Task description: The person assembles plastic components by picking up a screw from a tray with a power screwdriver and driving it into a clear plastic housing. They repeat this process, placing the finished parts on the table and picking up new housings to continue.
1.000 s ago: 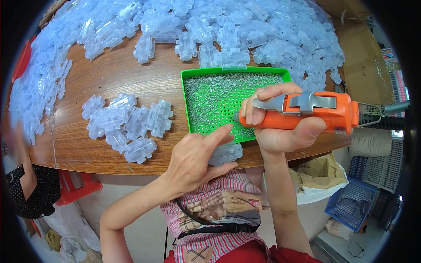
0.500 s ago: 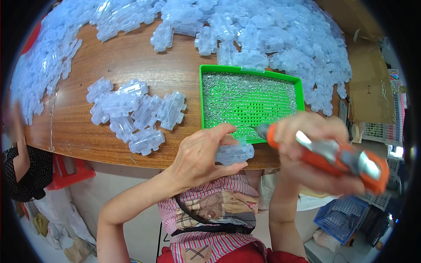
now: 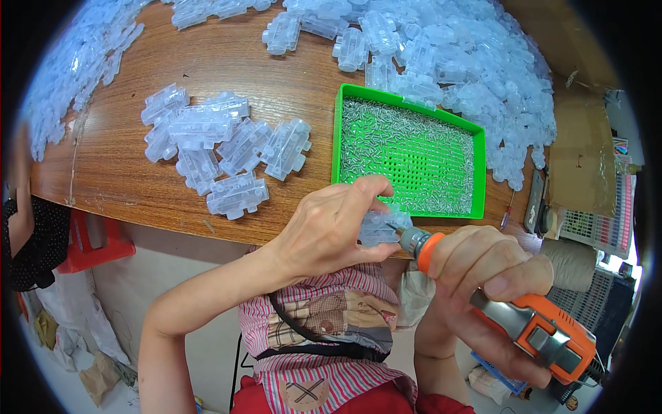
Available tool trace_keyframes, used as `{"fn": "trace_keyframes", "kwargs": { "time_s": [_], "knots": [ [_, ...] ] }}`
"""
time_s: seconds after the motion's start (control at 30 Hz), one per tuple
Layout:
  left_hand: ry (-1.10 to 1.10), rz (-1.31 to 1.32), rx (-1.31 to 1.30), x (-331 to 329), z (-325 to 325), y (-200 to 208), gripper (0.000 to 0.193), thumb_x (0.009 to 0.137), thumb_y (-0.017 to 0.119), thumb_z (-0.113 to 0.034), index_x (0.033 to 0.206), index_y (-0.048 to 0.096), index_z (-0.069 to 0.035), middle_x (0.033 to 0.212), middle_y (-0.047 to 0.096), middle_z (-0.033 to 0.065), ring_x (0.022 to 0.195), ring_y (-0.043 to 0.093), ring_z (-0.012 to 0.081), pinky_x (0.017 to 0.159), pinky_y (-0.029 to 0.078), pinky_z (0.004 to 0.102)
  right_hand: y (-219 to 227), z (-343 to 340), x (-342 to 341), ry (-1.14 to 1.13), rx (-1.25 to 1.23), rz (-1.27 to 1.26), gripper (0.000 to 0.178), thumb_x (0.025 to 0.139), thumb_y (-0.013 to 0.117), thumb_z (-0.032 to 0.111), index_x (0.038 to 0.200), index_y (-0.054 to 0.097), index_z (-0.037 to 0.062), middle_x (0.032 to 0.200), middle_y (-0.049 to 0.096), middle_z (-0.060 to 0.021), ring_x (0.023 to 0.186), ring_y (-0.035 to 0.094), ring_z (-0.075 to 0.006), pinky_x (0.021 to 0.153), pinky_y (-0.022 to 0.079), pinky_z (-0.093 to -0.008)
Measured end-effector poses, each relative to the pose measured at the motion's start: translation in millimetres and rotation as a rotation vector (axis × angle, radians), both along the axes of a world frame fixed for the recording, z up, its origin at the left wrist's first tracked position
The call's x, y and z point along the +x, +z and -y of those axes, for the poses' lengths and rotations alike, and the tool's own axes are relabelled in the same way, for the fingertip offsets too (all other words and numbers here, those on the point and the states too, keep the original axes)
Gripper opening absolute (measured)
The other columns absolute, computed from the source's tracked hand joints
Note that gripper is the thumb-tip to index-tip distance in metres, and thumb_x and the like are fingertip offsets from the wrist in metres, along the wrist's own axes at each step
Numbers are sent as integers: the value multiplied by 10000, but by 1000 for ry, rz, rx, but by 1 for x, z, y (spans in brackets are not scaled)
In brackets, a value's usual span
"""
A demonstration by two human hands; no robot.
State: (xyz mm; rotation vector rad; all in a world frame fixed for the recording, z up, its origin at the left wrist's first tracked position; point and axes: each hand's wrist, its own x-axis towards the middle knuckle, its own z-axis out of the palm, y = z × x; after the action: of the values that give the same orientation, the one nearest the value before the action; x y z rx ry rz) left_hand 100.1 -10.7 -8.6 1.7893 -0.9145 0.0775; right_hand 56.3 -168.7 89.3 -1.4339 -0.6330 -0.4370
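Note:
My left hand [image 3: 327,224] pinches a clear plastic housing [image 3: 376,229] between thumb and fingers at the table's front edge, just below the tray. My right hand [image 3: 486,272] is wrapped round an orange and grey electric screwdriver [image 3: 562,341], held at a slant. Its bit points left and meets the housing's right part; whether a screw sits under the tip is too small to tell. Directly beyond my hands stands a green perforated tray [image 3: 339,138], with many small silver screws [image 3: 376,124] spread inside it.
Left of the tray lies a small group of clear housings [image 3: 207,124]. A large heap of them [image 3: 476,76] covers the table's far side. Cardboard [image 3: 583,145] stands at the right, near a small screwdriver [image 3: 508,210]. Another person's arm [image 3: 21,200] shows at far left, beside a red stool [image 3: 96,241].
The screwdriver has swung from the tray's front edge down and left, bringing its bit to the housing. My left hand still holds that housing. The whole view has shifted slightly.

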Motion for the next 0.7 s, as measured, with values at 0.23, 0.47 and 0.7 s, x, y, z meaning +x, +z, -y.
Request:
{"fn": "trace_keyframes", "kwargs": {
  "time_s": [0.23, 0.47, 0.7],
  "knots": [
    [-9, -2, -34, -1, 1, 0, 734, 591, 866, -161, 1172, 443, -11, 946, 680, 102, 854, 693, 240, 734, 538, 340, -4, -4, -1, 28, -44, -52, 507, 739, 628, 474, 910, 517, 10, 638, 553, -92, 531, 551, -222, 487, 479, -358],
    [3, -3, -45, 0, 0, -3, 703, 578, 865, -158, 1149, 483, -12, 934, 676, 92, 833, 685, 236, 727, 538, 337, -2, 5, 7, 205, -74, -84, 214, 761, 690, 46, 905, 556, -37, 703, 619, -149, 600, 612, -278, 542, 526, -410],
    [13, 71, -57, -2, 0, -5, 594, 694, 804, -266, 1155, 518, -24, 913, 655, 97, 814, 650, 272, 708, 523, 370, -9, -16, 9, -5, -51, 14, 817, 739, 562, 781, 963, 507, -2, 625, 516, -60, 492, 514, -180, 445, 418, -305]
  ]
}}
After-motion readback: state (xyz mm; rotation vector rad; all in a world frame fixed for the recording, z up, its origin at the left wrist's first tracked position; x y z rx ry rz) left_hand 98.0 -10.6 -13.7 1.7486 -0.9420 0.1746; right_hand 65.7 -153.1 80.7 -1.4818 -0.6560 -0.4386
